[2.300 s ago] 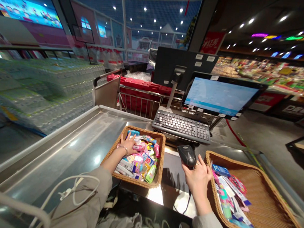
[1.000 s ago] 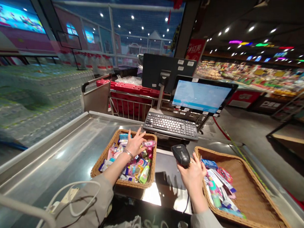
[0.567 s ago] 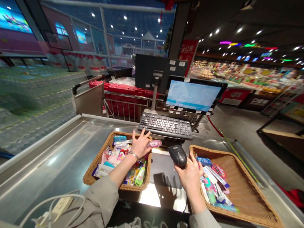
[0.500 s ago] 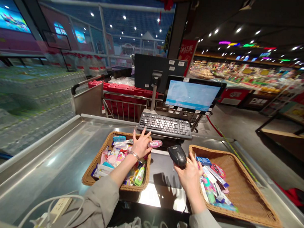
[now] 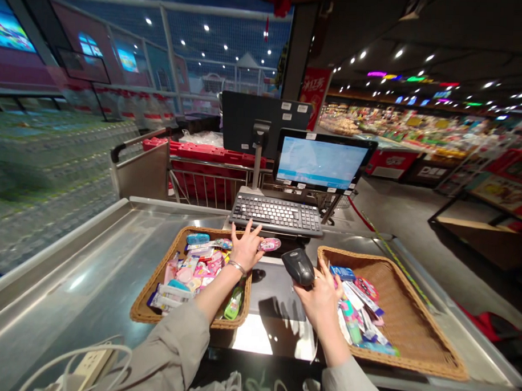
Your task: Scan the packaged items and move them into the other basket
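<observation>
My left hand is over the right rim of the left wicker basket, its thumb side closed on a small pink packaged item. The other fingers are spread toward the keyboard. My right hand grips a black handheld barcode scanner, its head angled toward the pink item. A gap separates the two. Small packaged goods fill the left basket. Beside my right hand stands a larger wicker basket, with several packages gathered at its left side.
A keyboard lies beyond my hands, below a lit screen and a second monitor. The metal counter has raised edges. A power strip with white cables lies at front left. A cart stands behind.
My left hand has moved slightly right with the pink item, closer to the scanner. The whole view has shifted a little. My right hand still holds the scanner in nearly the same place.
</observation>
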